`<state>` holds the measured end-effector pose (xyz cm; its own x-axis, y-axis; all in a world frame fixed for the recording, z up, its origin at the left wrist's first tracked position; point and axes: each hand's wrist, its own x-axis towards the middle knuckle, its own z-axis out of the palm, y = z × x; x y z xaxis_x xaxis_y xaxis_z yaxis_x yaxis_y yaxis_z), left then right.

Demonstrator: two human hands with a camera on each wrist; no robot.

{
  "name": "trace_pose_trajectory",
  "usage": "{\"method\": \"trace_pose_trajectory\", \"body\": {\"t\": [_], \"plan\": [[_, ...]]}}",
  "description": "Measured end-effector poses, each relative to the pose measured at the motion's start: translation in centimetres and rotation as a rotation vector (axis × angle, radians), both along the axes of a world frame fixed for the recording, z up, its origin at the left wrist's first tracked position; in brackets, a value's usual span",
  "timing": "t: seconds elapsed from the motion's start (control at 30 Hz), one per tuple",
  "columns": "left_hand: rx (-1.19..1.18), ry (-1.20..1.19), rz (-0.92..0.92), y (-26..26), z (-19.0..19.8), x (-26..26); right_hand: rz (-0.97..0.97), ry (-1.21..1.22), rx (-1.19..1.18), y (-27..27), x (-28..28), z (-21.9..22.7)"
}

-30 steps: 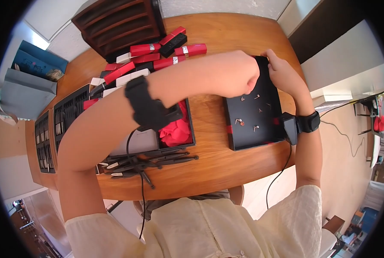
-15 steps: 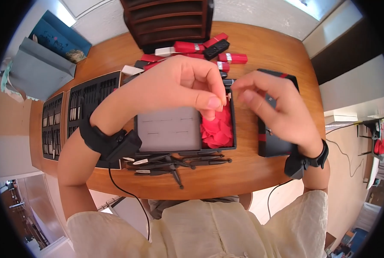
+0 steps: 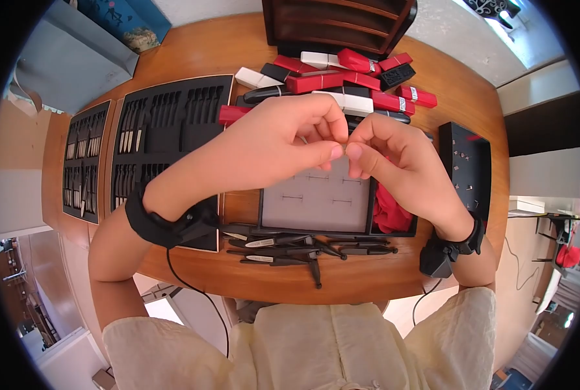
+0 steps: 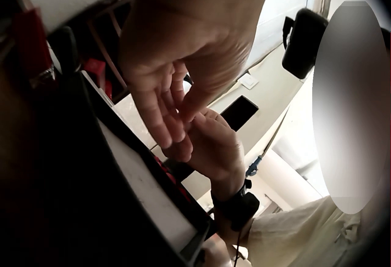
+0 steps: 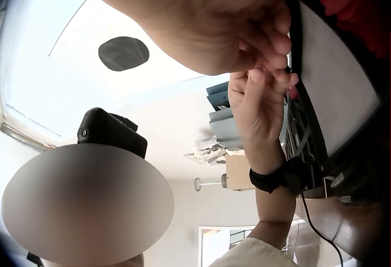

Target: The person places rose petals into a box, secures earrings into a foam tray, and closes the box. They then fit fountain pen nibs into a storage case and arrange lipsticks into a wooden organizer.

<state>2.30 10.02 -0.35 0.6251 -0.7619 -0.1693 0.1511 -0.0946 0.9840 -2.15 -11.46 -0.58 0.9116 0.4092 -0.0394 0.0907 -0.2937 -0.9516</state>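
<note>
Above the box in front of me, my left hand point(image 3: 283, 140) and right hand point(image 3: 400, 156) meet, thumb and fingers of each pinched together. A tiny metallic piece, like an earring point(image 3: 345, 146), lies between their fingertips, mostly hidden by them. Below is a black box point(image 3: 262, 211) with a grey slotted pad point(image 3: 316, 211) at left and red petals point(image 3: 392, 211) at right. Both wrist views also have the fingertips touching: the left hand point(image 4: 189, 41) over the right in one, the right hand point(image 5: 226, 22) over the left in the other.
A shallow black tray point(image 3: 488, 169) holding small earrings stands at right. Slim black tools point(image 3: 277, 250) lie before the box. Black slotted cases point(image 3: 173, 136) are at left. Red, white and black cartons point(image 3: 316, 81) pile up behind, before a dark wooden rack point(image 3: 342, 23).
My left hand has come back from over the black tray with the small piece. The right hand has left the tray's edge and joined it. The head view has turned left.
</note>
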Motion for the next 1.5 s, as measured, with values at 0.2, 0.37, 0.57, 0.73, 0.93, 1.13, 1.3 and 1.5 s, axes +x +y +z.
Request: {"method": "trace_pose_trajectory", "body": {"t": [0.2,0.37,0.57,0.73,0.93,1.13,1.3,1.5], "plan": [[0.158,-0.365,0.056,0.1,-0.3,-0.6,-0.044,0.118,0.008,0.4,0.2,-0.6],[0.277,-0.416,0.123,0.1,0.1,-1.3,-0.047,0.112,0.012,0.5,-0.1,-0.8],[0.11,-0.287,0.142,1.3,0.0,-2.0,-0.001,-0.029,0.039,0.3,-0.4,-0.9],[0.166,-0.79,0.098,2.2,0.9,-2.9,-0.004,-0.215,-0.198,-0.4,-0.2,-0.6],[0.11,-1.266,0.113,2.5,1.0,-3.4,0.032,-0.267,-0.318,-0.7,0.1,-0.7],[0.189,-1.388,0.082,2.7,0.4,-3.5,-0.014,-0.375,-0.293,-0.4,-0.1,-1.2],[0.33,-1.33,0.124,2.8,-0.2,-2.7,0.005,-0.526,-0.343,-0.4,0.0,-2.0],[0.561,-1.104,0.164,3.3,-1.7,-2.5,0.002,-0.56,-0.34,-0.3,0.1,-2.3]]}}
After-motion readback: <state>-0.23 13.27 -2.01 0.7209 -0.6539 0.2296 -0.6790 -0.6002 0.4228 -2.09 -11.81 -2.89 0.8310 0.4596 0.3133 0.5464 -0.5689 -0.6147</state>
